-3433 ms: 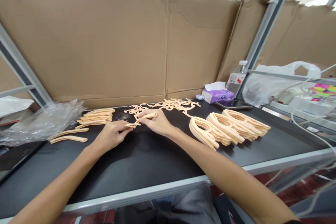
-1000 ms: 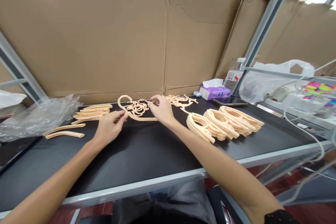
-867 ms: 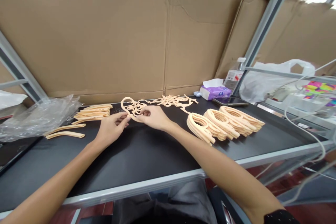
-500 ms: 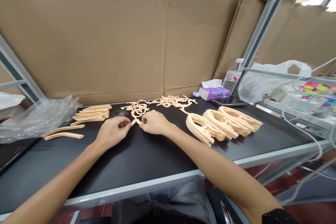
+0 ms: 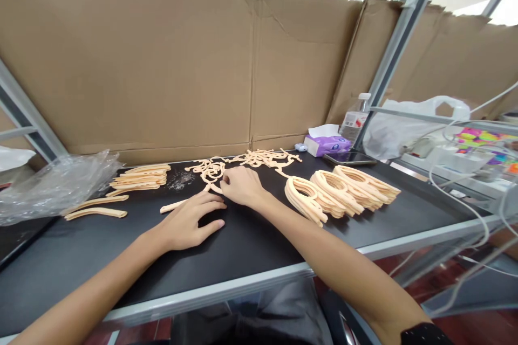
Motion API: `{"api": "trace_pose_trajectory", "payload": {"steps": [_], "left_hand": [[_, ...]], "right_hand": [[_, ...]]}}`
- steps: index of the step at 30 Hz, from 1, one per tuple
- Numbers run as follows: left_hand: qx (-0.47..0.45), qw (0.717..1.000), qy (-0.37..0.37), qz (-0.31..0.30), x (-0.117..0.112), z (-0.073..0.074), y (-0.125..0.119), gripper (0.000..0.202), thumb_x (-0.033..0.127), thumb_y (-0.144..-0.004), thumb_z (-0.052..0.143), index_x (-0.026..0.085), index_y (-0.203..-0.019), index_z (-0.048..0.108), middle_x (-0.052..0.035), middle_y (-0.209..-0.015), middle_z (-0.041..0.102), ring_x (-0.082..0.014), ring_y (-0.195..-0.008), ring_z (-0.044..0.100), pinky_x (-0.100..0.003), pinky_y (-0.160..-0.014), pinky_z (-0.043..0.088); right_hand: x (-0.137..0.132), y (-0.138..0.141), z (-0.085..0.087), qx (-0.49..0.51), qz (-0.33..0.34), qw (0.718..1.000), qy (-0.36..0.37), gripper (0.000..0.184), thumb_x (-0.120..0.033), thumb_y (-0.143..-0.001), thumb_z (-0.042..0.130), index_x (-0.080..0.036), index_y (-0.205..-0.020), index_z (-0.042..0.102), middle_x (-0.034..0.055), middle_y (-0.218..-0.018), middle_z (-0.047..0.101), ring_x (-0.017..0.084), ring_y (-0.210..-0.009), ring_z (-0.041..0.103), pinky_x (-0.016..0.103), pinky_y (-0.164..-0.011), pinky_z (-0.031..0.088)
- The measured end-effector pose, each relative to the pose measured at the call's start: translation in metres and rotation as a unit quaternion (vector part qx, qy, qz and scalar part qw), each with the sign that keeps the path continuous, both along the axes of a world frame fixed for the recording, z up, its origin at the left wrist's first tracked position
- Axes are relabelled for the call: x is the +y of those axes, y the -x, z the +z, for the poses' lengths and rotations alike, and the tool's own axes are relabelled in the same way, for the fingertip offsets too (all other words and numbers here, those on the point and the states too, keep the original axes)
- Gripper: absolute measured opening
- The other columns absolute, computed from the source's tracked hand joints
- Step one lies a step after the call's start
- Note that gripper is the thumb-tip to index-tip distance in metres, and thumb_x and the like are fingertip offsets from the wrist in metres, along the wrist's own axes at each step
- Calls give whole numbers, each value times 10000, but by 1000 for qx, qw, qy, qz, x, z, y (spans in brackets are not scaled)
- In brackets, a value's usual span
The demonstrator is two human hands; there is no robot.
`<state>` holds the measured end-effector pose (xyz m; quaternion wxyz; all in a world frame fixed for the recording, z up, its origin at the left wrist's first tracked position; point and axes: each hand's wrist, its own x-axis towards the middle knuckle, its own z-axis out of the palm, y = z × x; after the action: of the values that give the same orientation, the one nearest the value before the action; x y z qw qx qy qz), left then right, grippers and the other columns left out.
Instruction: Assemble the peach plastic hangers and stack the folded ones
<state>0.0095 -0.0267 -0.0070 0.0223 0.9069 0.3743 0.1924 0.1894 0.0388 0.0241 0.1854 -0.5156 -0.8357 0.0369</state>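
My right hand (image 5: 243,186) is closed in a pinch on a pale, cream-coloured strip (image 5: 216,190) at the middle of the black table. My left hand (image 5: 192,222) lies low over the table with fingers stretched and thumb apart. A straight pale length (image 5: 172,206) pokes out from behind it on the left; whether it belongs to the pinched strip is hidden. Just beyond both hands is a tangle of thin pale curly pieces (image 5: 212,171). Looped pale pieces (image 5: 303,199) lie in several stacked bundles right of my right hand.
Straight pale strips (image 5: 141,177) are piled at the left, beside clear plastic wrap (image 5: 65,183). Toward the back right are a purple tissue pack (image 5: 327,145), a phone (image 5: 350,158) and a bottle (image 5: 355,121). Cardboard (image 5: 162,64) walls the rear; white cables (image 5: 437,172) hang at right.
My left hand has let go of its pinch, opened, and come nearer to me and slightly right. The straight pale length now shows at its left. My right hand keeps its pinch.
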Motion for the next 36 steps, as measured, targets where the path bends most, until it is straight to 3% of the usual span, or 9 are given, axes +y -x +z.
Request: {"api": "trace_pose_trajectory", "payload": {"steps": [6,11,15,19,21,29,36], "left_hand": [[11,1000,6,12,0,1,0,294,346,-949,544,217,-1186,663,-90,-1239,654,-250,-1164,580,-406,-1033,478],[-5,1000,11,6,2,1,0,247,300,-950,535,213,-1137,671,-82,-1204,667,-237,-1135,586,-392,-1020,482],[-11,1000,9,-1,4,-1,-1,264,292,-958,521,207,-1167,658,-90,-1211,669,-235,-1142,584,-403,-1027,477],[-11,1000,-1,3,3,-2,0,281,320,-970,507,202,-1178,656,-99,-1219,668,-239,-1145,586,-416,-1030,474],[-9,1000,-4,5,2,-2,0,286,326,-975,500,196,-1177,656,-101,-1217,669,-239,-1144,586,-418,-1032,473],[-4,1000,-14,7,2,-1,-1,285,325,-982,483,195,-1160,662,-98,-1183,677,-225,-1116,594,-382,-1002,493],[6,981,-136,140,14,-5,8,315,309,-963,468,186,-1174,667,-125,-1161,652,-277,-1082,575,-466,-990,473]], "right_hand": [[-12,1,5,-40,29,999,9,247,-264,-835,505,-214,-888,741,97,-1004,752,258,-938,697,335,-759,485],[-39,-3,12,-97,47,994,6,289,-224,-877,474,-165,-959,745,159,-969,741,281,-922,707,352,-744,496],[-70,-23,-5,-103,87,991,-24,289,-218,-922,461,-137,-978,733,165,-967,736,282,-909,704,365,-750,509],[-87,-44,-34,-46,130,987,-85,324,-245,-985,417,-123,-1079,701,146,-1202,693,260,-1154,623,384,-996,459],[-89,-48,-43,-28,134,986,-97,315,-249,-985,430,-119,-1091,696,136,-1237,683,259,-1201,597,386,-1035,439],[-88,-44,-43,-33,140,984,-104,313,-239,-984,431,-104,-1067,701,150,-1212,689,268,-1202,596,392,-1033,444],[-90,-45,-42,-42,141,983,-106,312,-229,-985,433,-103,-1045,713,168,-1190,694,276,-1184,607,402,-1015,458]]}}
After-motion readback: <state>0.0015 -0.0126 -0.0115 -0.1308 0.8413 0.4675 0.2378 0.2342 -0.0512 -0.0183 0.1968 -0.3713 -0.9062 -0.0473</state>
